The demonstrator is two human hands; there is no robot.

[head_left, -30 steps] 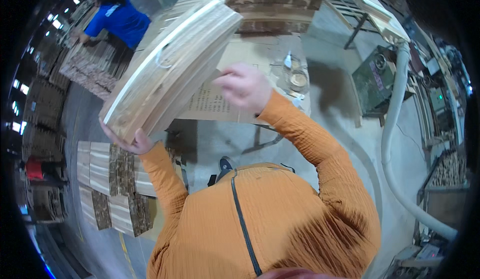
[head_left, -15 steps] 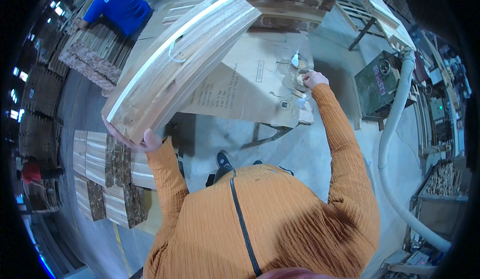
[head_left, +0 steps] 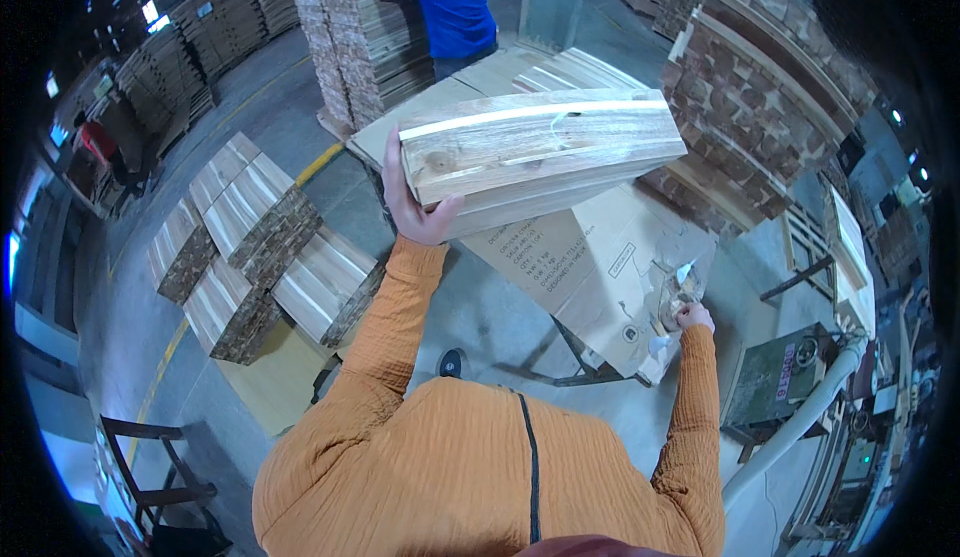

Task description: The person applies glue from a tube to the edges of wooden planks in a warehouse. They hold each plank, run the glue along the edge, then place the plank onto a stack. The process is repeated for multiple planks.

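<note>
A thick, pale wooden board [head_left: 540,142] with streaked grain and a light stripe along its upper edge is raised over a cardboard-covered table [head_left: 560,262]. My left hand [head_left: 418,202] grips its left end, the thumb on the near side and the fingers round the far side. At the table's right corner, my right hand [head_left: 694,317] has its fingers closed beside a small messy patch [head_left: 664,302] of brownish material and crumpled white scraps. What those fingers hold, if anything, is hidden.
Stacked wood blocks [head_left: 245,212] lie on the left. A person in a blue shirt [head_left: 447,2] stands by a tall wood stack [head_left: 360,52] at the back. Large wood piles [head_left: 745,97] rise at back right. A green machine [head_left: 785,377] with a pale hose [head_left: 790,437] stands right.
The view has swung left. The board now lies more crosswise and level, still in my left hand. My right hand remains by the messy patch at the table corner.
</note>
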